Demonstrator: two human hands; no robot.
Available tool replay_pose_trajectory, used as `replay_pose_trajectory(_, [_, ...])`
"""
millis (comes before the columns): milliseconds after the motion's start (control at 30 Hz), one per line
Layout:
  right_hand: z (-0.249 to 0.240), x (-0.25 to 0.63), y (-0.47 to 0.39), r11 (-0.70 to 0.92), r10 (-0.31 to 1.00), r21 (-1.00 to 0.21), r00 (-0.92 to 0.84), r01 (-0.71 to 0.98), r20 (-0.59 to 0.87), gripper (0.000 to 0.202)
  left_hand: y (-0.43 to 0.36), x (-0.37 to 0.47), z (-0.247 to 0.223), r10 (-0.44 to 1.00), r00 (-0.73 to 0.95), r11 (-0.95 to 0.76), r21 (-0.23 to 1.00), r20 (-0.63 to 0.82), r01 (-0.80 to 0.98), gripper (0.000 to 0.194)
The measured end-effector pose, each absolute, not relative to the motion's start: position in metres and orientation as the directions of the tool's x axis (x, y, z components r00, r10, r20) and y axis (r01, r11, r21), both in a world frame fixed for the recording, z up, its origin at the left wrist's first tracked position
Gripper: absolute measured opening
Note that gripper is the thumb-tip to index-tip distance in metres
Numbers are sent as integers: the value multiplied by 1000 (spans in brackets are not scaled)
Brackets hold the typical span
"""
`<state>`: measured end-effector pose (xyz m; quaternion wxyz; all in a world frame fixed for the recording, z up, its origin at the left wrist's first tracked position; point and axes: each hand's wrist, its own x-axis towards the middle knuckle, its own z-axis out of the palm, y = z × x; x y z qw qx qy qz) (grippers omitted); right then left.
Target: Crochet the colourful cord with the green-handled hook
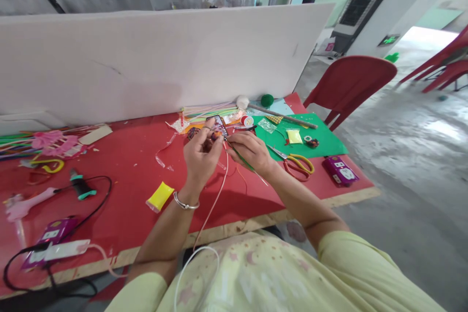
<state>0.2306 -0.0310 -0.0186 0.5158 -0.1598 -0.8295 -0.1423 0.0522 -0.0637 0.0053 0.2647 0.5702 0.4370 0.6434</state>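
Over the middle of the red table (124, 170), my left hand (202, 156) is closed on a small orange and purple piece (216, 135) between thumb and fingers. My right hand (252, 151) is closed on a thin green stick (241, 157), its fingertips meeting the left ones at the small piece. Behind my hands lies a phone (220, 124), partly covered by my fingers. A pink cord (218, 195) hangs from near my hands to the table's front edge. A red and white spool (247, 121) lies just beyond my right hand.
Scissors (300, 165) and a purple box (340, 171) are at the right, near a green sheet (329, 144). A yellow packet (160, 197) lies by my left wrist. A pink glue gun (31, 204) and cables are far left. A white board stands behind; a red chair (353, 83) is beyond.
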Motion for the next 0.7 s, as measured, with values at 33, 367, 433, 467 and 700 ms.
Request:
replay_pose_trajectory(33, [-19, 231, -31, 911, 126, 62, -418, 408, 899, 18, -63, 53, 6, 841, -222, -467, 870, 493, 158, 48])
replay_pose_trajectory(367, [-12, 236, -32, 943, 130, 4, -381, 332, 915, 20, -65, 49, 10, 872, -274, -423, 906, 405, -7, 36])
replay_pose_trajectory(433, [-10, 236, -31, 965, 110, -8, -375, 264, 921, 26, -66, 49, 8, 869, -304, -424, 904, 391, -50, 31])
replay_pose_trajectory(467, [-9, 236, -30, 972, 104, -15, -372, 234, 922, 28, -65, 48, 8, 870, -311, -425, 902, 384, -76, 32])
replay_pose_trajectory(700, [-10, 233, -28, 978, 157, -94, -364, 185, 918, 21, -64, 45, 6, 850, -327, -461, 884, 414, -79, 45])
